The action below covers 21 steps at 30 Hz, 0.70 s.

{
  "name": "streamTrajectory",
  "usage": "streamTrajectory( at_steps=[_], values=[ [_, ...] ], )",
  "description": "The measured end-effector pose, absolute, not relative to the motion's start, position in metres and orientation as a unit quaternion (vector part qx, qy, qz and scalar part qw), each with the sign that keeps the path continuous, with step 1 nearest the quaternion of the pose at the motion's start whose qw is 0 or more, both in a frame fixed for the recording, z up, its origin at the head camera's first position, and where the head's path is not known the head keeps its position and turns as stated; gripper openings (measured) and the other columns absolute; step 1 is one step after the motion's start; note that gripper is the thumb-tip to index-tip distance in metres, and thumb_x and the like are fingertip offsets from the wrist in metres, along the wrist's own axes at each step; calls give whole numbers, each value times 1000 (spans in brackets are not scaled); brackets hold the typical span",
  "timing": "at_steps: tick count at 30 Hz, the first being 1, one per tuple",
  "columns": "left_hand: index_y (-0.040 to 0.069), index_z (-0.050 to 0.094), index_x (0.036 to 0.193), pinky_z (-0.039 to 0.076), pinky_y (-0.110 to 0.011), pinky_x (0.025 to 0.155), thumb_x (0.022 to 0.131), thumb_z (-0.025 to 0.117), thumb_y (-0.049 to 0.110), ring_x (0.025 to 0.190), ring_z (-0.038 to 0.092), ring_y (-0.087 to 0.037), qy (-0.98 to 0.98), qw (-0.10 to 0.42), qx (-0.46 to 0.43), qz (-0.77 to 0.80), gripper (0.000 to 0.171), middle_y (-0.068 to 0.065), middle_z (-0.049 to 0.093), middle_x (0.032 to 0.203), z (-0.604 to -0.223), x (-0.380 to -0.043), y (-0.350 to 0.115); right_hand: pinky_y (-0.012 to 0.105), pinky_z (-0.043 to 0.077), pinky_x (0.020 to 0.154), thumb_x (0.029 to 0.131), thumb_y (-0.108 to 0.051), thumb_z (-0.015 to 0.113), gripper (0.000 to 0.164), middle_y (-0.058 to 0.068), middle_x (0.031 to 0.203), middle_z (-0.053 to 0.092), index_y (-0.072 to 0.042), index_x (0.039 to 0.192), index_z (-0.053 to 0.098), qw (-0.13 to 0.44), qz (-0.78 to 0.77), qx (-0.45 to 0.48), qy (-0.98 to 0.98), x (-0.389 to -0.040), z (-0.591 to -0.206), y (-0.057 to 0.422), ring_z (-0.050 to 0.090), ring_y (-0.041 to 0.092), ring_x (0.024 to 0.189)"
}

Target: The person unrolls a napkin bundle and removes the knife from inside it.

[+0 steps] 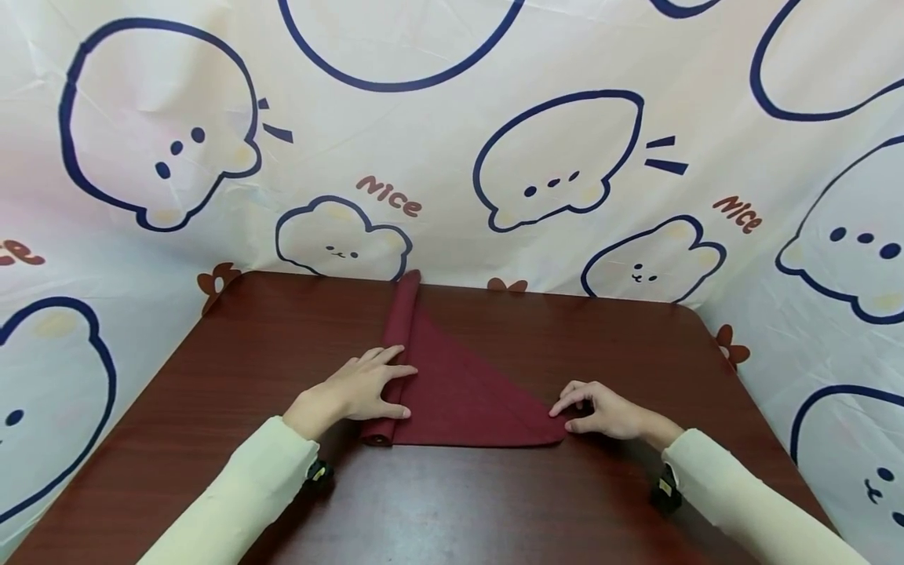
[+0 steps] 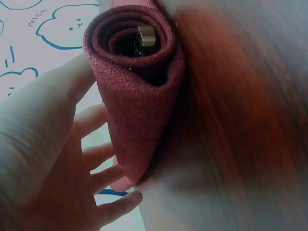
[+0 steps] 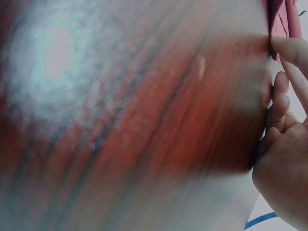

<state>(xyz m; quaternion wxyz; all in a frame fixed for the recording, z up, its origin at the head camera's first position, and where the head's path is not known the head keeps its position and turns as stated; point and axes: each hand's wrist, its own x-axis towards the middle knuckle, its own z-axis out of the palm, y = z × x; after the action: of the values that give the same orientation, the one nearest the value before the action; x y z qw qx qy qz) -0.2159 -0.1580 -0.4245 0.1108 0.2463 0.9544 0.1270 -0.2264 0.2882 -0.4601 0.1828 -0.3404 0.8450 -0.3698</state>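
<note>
Beneath the person's left hand (image 1: 356, 388), whose fingers are spread and grasp nothing, I see the rolled side of a dark red woven cloth (image 1: 459, 392), a long tube reaching away past the fingertips to the far edge of the glossy reddish-brown wood-grain table (image 1: 459, 510). My left wrist view shows the tube's near end as a hollow spiral with a small brass-coloured object (image 2: 147, 36) inside; I cannot tell what it is. To the right of those fingers the cloth lies flat, a triangle tapering toward the right hand (image 1: 600, 410). There I see thumb and forefinger pinching the corner, the other fingers curled beside them. Behind the fingers on each side comes a pale cream sleeve (image 1: 240, 479), and well beyond them rises a white sheet (image 1: 441, 137) printed with blue-outlined cartoon shapes.
</note>
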Motion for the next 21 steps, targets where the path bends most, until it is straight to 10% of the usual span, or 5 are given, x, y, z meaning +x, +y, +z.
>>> streamTrajectory(
  at_steps=[21],
  values=[
    [18,61,139,30,-71,112,85,76,45,147,33,-43,954,113,212,179,62,-15,36,163,-417,-215,-187,25,43,82,90,-11,75,23,8,108,64,-12,113,77,171,-372,-351,842,-227,-462,289,51,12,93]
  ],
)
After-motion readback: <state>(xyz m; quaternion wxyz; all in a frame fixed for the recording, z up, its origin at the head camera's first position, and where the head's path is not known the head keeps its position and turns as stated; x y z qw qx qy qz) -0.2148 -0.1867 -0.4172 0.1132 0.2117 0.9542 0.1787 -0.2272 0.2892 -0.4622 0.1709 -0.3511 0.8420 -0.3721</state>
